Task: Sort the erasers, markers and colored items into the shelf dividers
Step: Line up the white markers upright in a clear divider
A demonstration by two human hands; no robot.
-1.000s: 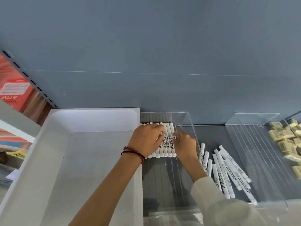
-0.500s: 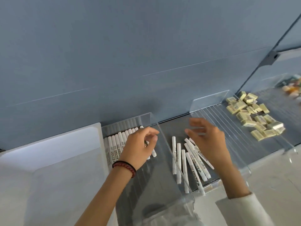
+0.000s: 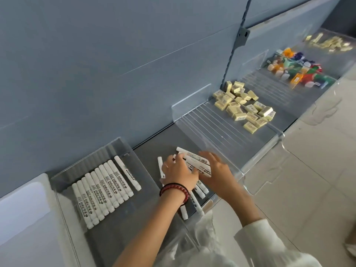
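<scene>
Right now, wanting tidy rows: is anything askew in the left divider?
Yes: one marker sits apart from the marker row, at its right end, shifted further back than its neighbours.

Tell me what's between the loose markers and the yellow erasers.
Head view: only the bare ribbed floor of a clear divider separates loose markers from yellow erasers.

The row of markers (image 3: 104, 191) is white with black lettering along each barrel, and the loose markers (image 3: 194, 162) right of that row match. Farther right, the erasers (image 3: 244, 106) are pale yellow, and the small items (image 3: 300, 70) mix orange, green, blue, red and white. My bracelets (image 3: 174, 189) are red and black, my sleeve (image 3: 269, 243) white, the back panel (image 3: 96, 64) blue-grey.
</scene>
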